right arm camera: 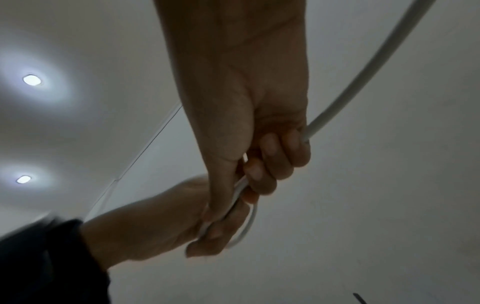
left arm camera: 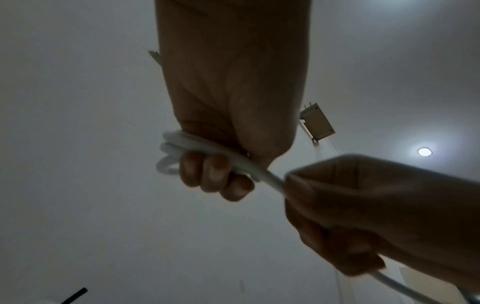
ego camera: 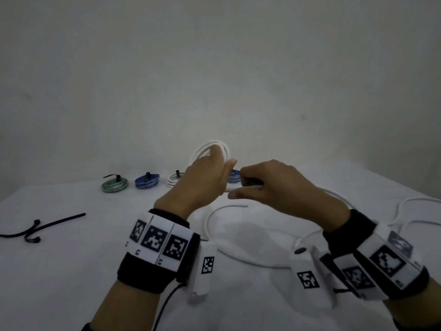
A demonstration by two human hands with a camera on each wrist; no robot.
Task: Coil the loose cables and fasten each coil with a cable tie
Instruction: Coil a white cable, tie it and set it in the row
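White cable gripped in loops by curled left hand above the table, right hand clenched round its trailing run; tied coils behind seen from head only, ceiling lights from wrists only.

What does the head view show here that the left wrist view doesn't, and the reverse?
Head only: the table, four tied coils at its far edge, such as the green coil, and loose black ties. Left wrist only: the left hand's fingers curled round the loops, a ceiling light. Both: left hand and right hand gripping the white cable.
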